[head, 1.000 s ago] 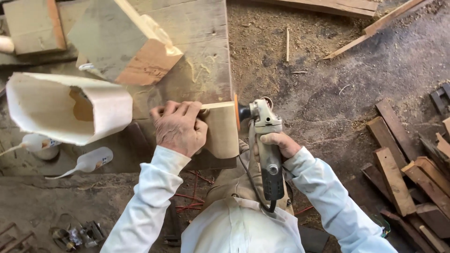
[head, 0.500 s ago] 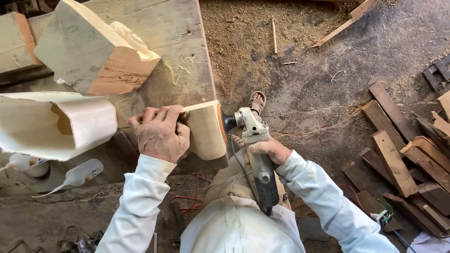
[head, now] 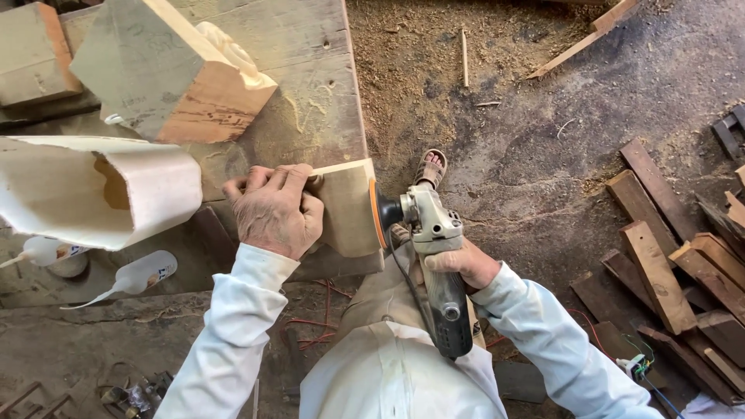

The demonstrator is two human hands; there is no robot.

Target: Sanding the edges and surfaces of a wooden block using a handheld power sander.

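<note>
Across the upper left of the head view runs a broad, weathered grey plank workbench (head: pixel 310 85), dusted with sawdust along its right edge. Resting on it near the top is a big pale wooden block with a carved scalloped edge and reddish end grain (head: pixel 167 66), and just below that, at the left, lies a hollow cream-coloured moulded wooden piece (head: pixel 85 190) with its open end facing right. To the far right, on the dirt floor, a heap of dark brown offcut planks (head: pixel 667 264) lies well apart from the bench.

At the bench's lower right corner sits a small pale rectangular wooden block (head: pixel 347 208), overhanging the edge. The left hand (head: pixel 273 209) lies on the block's left part, fingers curled down over it and pressing it to the bench. The right hand (head: pixel 458 264) is wrapped tight around the body of a grey handheld angle grinder with an orange sanding disc (head: pixel 431 256); the disc's face meets the block's right side, as far as this angle lets one judge.

Two white squeeze bottles with long nozzles (head: pixel 132 275) lie on the lower shelf at left, and a sandalled foot (head: pixel 429 167) shows beyond the grinder's head.
</note>
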